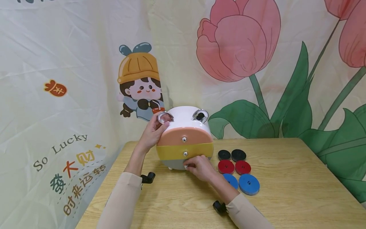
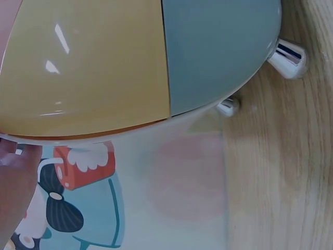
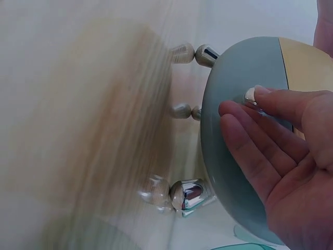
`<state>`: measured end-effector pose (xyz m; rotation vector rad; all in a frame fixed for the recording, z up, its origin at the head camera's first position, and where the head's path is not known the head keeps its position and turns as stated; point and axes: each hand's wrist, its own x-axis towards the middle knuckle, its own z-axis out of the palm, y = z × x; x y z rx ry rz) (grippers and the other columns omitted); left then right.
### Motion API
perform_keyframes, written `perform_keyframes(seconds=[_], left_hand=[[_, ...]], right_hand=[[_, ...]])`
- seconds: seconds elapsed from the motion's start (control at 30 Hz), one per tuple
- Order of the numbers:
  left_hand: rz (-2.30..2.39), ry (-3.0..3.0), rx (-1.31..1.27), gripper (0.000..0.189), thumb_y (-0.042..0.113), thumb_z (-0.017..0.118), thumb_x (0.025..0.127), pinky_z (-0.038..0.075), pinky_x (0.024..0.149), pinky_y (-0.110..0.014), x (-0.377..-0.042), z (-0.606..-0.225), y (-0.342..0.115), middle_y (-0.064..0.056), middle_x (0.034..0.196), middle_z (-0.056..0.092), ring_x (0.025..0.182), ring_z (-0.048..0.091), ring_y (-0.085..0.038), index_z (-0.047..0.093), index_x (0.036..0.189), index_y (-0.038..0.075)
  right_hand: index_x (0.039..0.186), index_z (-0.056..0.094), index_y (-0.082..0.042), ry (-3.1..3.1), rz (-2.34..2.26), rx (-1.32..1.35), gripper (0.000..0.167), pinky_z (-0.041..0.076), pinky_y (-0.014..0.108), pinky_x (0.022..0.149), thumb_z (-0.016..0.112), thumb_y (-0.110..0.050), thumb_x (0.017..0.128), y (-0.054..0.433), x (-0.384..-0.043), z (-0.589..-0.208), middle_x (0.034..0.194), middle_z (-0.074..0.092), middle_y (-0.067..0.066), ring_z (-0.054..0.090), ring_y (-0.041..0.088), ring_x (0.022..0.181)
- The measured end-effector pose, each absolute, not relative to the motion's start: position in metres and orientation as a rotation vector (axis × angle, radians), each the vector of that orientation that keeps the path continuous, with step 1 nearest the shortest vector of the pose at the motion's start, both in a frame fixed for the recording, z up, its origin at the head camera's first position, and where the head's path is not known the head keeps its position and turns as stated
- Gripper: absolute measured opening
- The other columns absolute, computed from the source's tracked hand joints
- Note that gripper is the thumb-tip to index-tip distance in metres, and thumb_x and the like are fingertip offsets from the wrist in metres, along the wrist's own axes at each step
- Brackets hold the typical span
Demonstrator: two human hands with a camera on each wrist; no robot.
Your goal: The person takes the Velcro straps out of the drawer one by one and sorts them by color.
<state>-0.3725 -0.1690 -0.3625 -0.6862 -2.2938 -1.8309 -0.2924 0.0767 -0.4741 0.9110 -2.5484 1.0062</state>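
A rounded white box (image 1: 183, 115) with three drawers stands on short silver feet on the table. Its drawer fronts run from an orange one (image 1: 177, 135) at the top, through a yellow one (image 1: 171, 152), to a grey-blue one (image 1: 172, 163) at the bottom. My left hand (image 1: 152, 135) holds the box's upper left side, by a silver ring (image 1: 166, 117). At the bottom drawer, my right hand (image 1: 202, 168) pinches the small silver knob (image 3: 250, 96) between thumb and finger. That drawer looks closed.
To the right of the box lie pairs of flat round discs: black (image 1: 238, 155), red (image 1: 243, 167) and blue (image 1: 249, 184). A printed cloth (image 1: 183, 63) hangs behind the wooden table (image 1: 286, 178). Black camera mounts (image 1: 219, 207) sit at the wrists.
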Motion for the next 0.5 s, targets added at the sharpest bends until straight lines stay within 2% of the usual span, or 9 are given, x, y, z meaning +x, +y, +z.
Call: perform_keyframes(seconds=[0.17, 0.27, 0.4, 0.5], left_hand=[[-1.809, -2.273, -0.695, 0.056, 0.037, 0.067, 0.102, 0.054, 0.094, -0.023, -0.375, -0.366, -0.168, -0.008, 0.138, 0.062, 0.121, 0.061, -0.02, 0.041, 0.152, 0.031], [-1.776, -2.262, -0.704, 0.063, 0.039, 0.066, 0.103, 0.054, 0.095, -0.023, -0.375, -0.367, -0.169, -0.01, 0.14, 0.062, 0.122, 0.062, -0.022, 0.037, 0.158, 0.03], [-1.716, -2.251, -0.688, 0.075, 0.042, 0.065, 0.103, 0.048, 0.112, -0.035, -0.372, -0.369, -0.168, -0.009, 0.154, 0.053, 0.138, 0.055, -0.026, 0.025, 0.166, 0.03], [-1.584, -2.273, -0.601, 0.075, 0.049, 0.062, 0.103, 0.034, 0.123, -0.047, -0.367, -0.37, -0.167, -0.001, 0.166, 0.04, 0.153, 0.039, -0.024, 0.02, 0.165, 0.041]], right_hand=[[0.107, 0.083, -0.014, -2.575, 0.966, 0.916, 0.015, 0.054, 0.02, 0.07, 0.08, -0.014, 0.092, 0.08, -0.289, -0.471, 0.093, 0.08, -0.004, 0.069, 0.004, 0.079], [0.11, 0.082, -0.015, -2.593, 0.949, 0.917, 0.018, 0.053, 0.021, 0.069, 0.08, -0.018, 0.092, 0.082, -0.285, -0.47, 0.09, 0.079, -0.006, 0.067, 0.003, 0.077], [0.113, 0.081, -0.014, -2.612, 0.991, 0.909, 0.021, 0.055, 0.024, 0.075, 0.079, -0.022, 0.094, 0.088, -0.279, -0.466, 0.096, 0.079, -0.006, 0.069, 0.006, 0.085], [0.117, 0.08, -0.013, -2.62, 1.054, 0.903, 0.023, 0.057, 0.026, 0.078, 0.077, -0.023, 0.096, 0.098, -0.272, -0.462, 0.102, 0.079, -0.005, 0.071, 0.008, 0.089]])
